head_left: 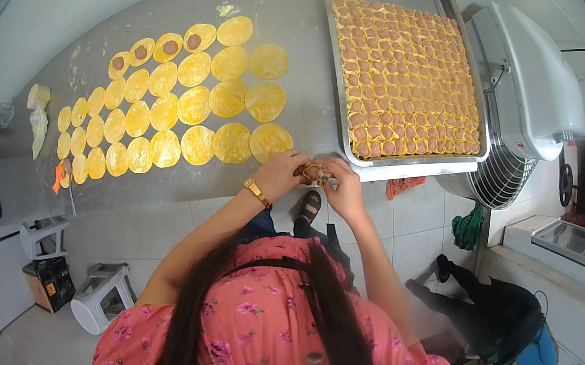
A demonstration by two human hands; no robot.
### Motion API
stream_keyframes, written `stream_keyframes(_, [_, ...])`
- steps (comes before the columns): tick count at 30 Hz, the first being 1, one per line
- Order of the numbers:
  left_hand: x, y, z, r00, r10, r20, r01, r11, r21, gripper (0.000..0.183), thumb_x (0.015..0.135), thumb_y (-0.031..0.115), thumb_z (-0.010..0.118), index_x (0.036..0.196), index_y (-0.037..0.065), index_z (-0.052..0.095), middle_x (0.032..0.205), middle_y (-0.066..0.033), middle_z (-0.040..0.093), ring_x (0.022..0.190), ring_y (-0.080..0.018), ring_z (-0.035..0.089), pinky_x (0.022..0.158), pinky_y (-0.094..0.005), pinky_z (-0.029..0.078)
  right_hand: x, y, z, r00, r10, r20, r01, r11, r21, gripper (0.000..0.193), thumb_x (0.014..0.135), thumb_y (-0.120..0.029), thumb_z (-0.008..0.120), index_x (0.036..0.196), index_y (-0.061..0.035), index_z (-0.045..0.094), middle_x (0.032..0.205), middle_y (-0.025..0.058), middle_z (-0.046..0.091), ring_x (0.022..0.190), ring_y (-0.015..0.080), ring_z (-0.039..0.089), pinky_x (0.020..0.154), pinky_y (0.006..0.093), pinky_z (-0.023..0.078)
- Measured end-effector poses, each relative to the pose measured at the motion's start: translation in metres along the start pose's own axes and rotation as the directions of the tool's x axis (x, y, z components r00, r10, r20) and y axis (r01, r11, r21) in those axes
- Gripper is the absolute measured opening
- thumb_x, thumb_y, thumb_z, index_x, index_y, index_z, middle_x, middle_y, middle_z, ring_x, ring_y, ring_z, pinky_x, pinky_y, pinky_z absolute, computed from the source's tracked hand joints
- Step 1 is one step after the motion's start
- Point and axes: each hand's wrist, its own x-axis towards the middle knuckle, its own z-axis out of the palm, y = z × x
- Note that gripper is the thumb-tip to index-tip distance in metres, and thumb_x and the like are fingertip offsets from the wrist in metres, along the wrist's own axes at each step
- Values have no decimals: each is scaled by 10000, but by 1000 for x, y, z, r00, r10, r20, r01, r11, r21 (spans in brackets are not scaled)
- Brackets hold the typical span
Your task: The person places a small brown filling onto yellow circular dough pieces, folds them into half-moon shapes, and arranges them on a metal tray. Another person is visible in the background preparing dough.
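Note:
My left hand (281, 174) and my right hand (344, 189) meet at the table's near edge, fingers closed around a small meat dumpling (312, 174) in a thin yellow wrapper. Much of it is hidden by my fingers. Left of my hands, rows of round yellow dumpling wrappers (193, 105) lie flat on the steel table (205, 13). Several in the farthest row carry a ball of pinkish-brown meat filling (194, 41). On the right stands a metal tray (344, 106), packed with tight rows of open-topped meat dumplings (409, 86).
Beyond the tray is a white mixer (533, 84) with a wire guard (503, 171). A white stool (101, 297) and a box (49, 281) stand on the floor at lower left. Another person in dark clothes (509, 319) bends over at lower right. A green cloth (467, 227) hangs nearby.

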Motion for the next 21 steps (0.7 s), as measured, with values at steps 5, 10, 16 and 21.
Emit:
stream_keyframes(5, [3,6,0,997,-49,57,44,996,77,217,703,169,713,838,71,573,769,-102,581,737,-298,594,644,-387,473,-4,1,5,996,89,14,-89,995,-34,371,652,138,572,989,-10,623,932,124,607,752,269,608,668,310,493])
stream_keyframes(10, [3,5,-1,994,-71,79,71,997,-4,250,676,142,742,838,54,572,757,-93,589,718,-244,607,632,-344,477,-1,4,6,999,17,-42,-21,995,-102,366,661,125,594,999,-11,623,934,130,602,735,250,616,643,308,496])
stream_keyframes(16, [3,2,0,996,-73,56,80,989,-126,270,684,127,740,894,54,586,780,-100,645,700,-232,651,613,-313,502,-10,-6,8,976,206,-63,-208,978,-24,381,652,128,600,1006,-9,622,966,138,602,783,262,632,678,316,518])
stream_keyframes(21, [5,5,2,994,-79,81,85,993,-83,231,709,144,725,873,66,583,725,-102,649,683,-257,648,605,-342,496,-12,-8,9,976,175,-128,-177,984,-4,332,668,98,597,985,-2,608,948,158,585,877,350,585,727,396,487])
